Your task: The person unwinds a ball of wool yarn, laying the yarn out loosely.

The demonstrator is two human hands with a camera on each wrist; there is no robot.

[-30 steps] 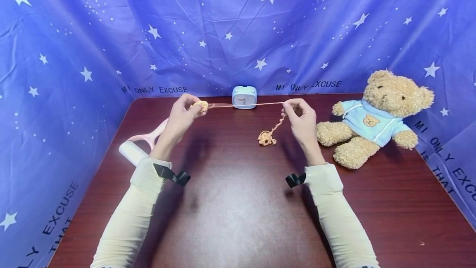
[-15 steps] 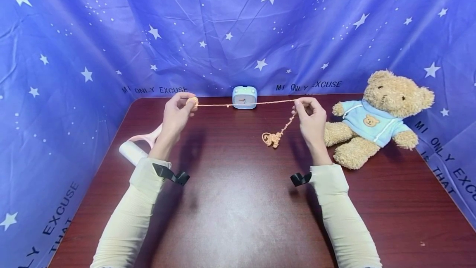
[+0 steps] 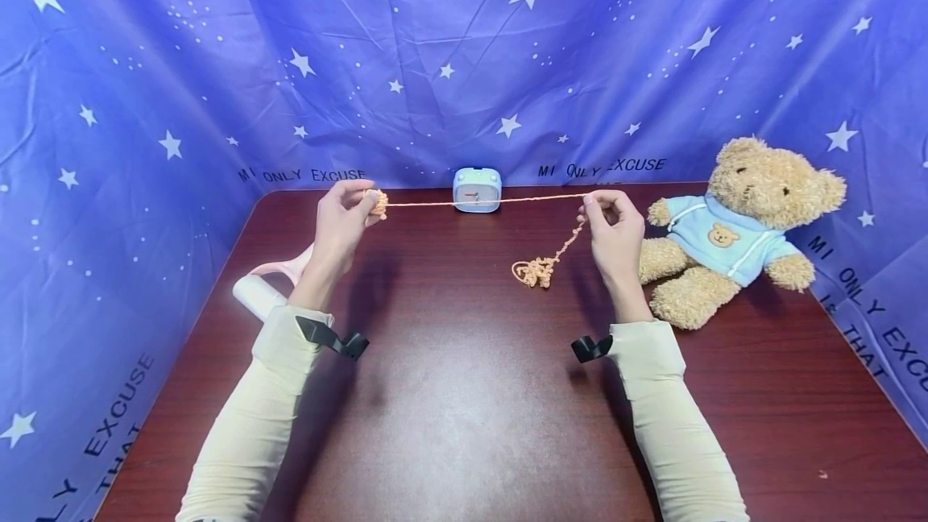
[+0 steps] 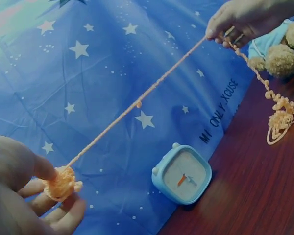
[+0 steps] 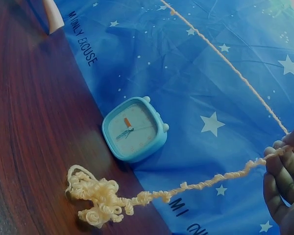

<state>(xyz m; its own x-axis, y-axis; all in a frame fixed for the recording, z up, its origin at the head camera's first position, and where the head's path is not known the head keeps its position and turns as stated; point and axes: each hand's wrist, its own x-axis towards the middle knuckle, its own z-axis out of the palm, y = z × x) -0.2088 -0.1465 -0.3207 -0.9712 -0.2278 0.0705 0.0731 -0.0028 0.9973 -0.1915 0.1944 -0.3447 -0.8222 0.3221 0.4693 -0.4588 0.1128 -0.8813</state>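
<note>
Peach yarn (image 4: 138, 103): stretched straight above the table (image 3: 464, 409). Left hand (image 3: 341, 220): pinches a small bundle (image 4: 61, 184) of it. Right hand (image 3: 616, 236): pinches the yarn; a kinked tail (image 5: 204, 183) leads down to a tangled clump (image 5: 99, 196). Blue alarm clock (image 3: 476, 186): beyond the yarn. Teddy bear (image 3: 739, 228): table's right side.

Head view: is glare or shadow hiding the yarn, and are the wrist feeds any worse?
Head view: glare whitens the near middle of the tabletop, clear of the dangling yarn, with soft shadows flanking it; left wrist view: dimmer, washed out at top left, but the taut strand reads clearly; right wrist view: also dimmer, the right hand shadowed and cropped.
</note>
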